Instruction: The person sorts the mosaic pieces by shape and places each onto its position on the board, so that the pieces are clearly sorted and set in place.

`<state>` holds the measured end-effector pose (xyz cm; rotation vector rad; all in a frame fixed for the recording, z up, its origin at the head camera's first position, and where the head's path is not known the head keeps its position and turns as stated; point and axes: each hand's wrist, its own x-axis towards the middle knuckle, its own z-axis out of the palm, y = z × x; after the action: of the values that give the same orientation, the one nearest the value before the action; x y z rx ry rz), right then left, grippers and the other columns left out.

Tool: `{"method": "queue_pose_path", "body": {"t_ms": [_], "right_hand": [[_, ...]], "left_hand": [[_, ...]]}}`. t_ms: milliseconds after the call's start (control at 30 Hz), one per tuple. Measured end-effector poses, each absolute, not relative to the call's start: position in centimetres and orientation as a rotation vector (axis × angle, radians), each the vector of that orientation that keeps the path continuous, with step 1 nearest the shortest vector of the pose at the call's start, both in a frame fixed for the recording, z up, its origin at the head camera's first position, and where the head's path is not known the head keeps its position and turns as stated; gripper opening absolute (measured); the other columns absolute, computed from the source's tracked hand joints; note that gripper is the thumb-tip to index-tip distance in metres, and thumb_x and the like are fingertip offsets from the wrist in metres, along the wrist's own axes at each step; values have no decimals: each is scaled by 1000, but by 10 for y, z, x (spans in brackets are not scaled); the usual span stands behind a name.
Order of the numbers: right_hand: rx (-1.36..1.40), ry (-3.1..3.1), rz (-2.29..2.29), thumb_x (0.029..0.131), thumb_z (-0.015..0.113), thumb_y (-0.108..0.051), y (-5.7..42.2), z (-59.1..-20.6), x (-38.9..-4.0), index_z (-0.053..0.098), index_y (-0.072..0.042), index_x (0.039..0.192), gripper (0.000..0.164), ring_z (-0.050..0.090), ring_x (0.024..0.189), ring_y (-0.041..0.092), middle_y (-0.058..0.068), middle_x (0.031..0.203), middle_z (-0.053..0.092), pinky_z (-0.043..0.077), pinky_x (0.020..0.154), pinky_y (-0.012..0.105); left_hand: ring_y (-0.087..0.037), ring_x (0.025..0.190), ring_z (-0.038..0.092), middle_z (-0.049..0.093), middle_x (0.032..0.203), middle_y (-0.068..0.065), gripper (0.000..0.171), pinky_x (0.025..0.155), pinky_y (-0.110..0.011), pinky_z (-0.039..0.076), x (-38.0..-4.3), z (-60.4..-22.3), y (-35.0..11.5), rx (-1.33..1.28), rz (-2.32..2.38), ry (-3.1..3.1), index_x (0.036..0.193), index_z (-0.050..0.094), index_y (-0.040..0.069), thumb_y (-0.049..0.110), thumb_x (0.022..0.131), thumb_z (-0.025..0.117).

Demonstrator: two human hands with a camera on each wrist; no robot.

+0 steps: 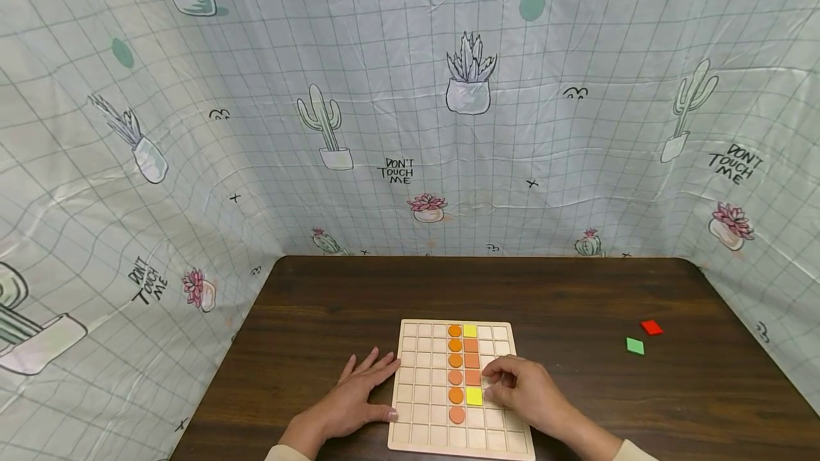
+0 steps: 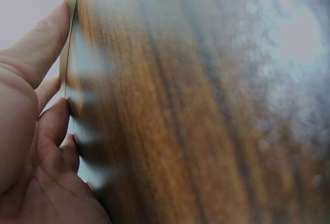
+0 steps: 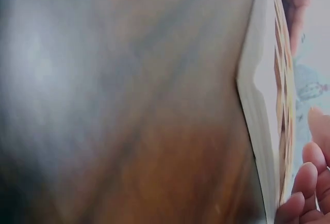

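A light wooden grid board (image 1: 419, 435) lies on the table, its cells in rows and columns. One column holds several orange discs (image 1: 455, 361). The column to its right holds three orange squares (image 1: 471, 361) between a yellow square (image 1: 470, 331) at the top and another yellow square (image 1: 474, 396) lower down. My left hand (image 1: 352, 397) rests with spread fingers, thumb and fingertips touching the board's left edge. Over the board's right side, my right hand (image 1: 532, 391) has loosely bent fingers beside the lower yellow square. No piece shows between its fingers.
On the dark wooden table (image 1: 307, 319), a red square (image 1: 651, 327) and a green square (image 1: 635, 346) lie off to the right of the board. A cloth (image 1: 384, 126) printed with cacti hangs behind the table and along both sides.
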<state>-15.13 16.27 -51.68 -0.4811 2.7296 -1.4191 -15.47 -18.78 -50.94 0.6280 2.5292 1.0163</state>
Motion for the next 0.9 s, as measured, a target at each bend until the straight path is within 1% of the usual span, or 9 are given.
{"method": "queue_pose_path", "body": {"t_ms": [100,300,500,667,733,800,833,900], "right_hand": [[-466,2751,-1432,87,87,-12,169,-514,-154,78,-13,98,15,51,72,1,-6,87,65,47,62,21],[-378,2849,-1371,89,86,-15,186,-507,-162,79,-13,103,16,49,72,3,-7,87,62,44,61,22],[-297,2955,-1273,90,85,-16,215,-506,-171,79,-13,113,24,53,80,2,-5,99,68,47,64,22],[-259,3028,-1190,91,84,-20,246,-505,-176,77,-13,121,31,52,83,3,-2,101,67,45,63,23],[-243,3055,-1147,92,83,-20,258,-505,-177,76,-12,124,34,54,84,7,0,102,67,45,63,24],[-231,3079,-1105,93,83,-21,270,-504,-179,75,-11,126,35,58,89,11,2,107,69,48,66,25],[-225,3085,-1093,93,82,-21,275,-504,-179,75,-10,127,36,60,93,15,4,110,70,50,68,27],[-212,3097,-1062,94,82,-24,286,-504,-180,74,-9,129,39,63,101,26,9,117,71,55,75,36]], "left_hand": [[-41,164,12,34,172,-11,88,128,-68,-7,-154,-510,-188,620,1014,2531,163,43,12,42,90,81],[-43,163,13,35,171,-13,88,127,-70,-6,-153,-509,-187,632,1018,2537,162,43,10,41,90,82],[-44,163,13,35,171,-13,87,127,-72,-5,-152,-509,-187,648,1019,2538,162,43,9,40,90,82],[-44,163,13,35,171,-13,88,127,-71,-5,-152,-510,-187,645,1016,2538,163,43,10,40,90,82],[-43,163,14,35,171,-13,88,127,-71,-4,-152,-510,-187,646,1014,2541,163,43,11,40,90,82],[-43,163,14,35,171,-13,88,127,-71,-4,-152,-510,-187,647,1012,2543,163,43,11,40,89,82],[-43,163,14,35,171,-12,88,127,-71,-4,-152,-510,-187,646,1011,2545,163,43,11,41,89,82],[-43,163,14,35,171,-12,88,127,-71,-4,-152,-509,-187,645,1012,2545,162,43,11,41,89,82]]}}
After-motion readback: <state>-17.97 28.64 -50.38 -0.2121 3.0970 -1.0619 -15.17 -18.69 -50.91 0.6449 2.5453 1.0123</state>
